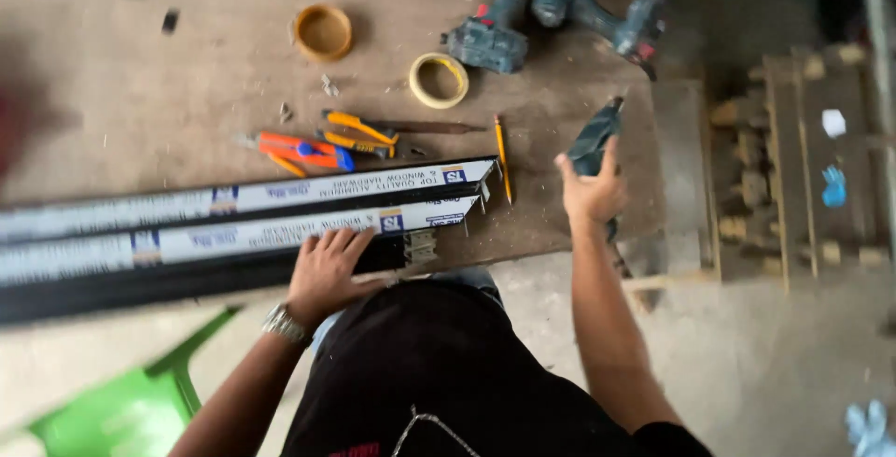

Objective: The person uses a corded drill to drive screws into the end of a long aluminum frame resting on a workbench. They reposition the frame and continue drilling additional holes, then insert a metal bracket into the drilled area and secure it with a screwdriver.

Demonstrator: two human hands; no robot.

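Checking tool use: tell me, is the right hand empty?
No, the right hand grips a dark cordless drill above the bench edge.

Two long black metal profiles, each with a white printed strip, lay side by side along the near edge of the bench. Three power drills were in view: two lying at the far edge and one gripped at the right edge. Two rolls of tape sat on the bench, one orange-brown and one pale yellow. Near the middle lay one orange utility knife, one pair of yellow-handled pliers and one pencil. Two hands showed, the left and the right. One green plastic chair stood off the bench's near left corner.
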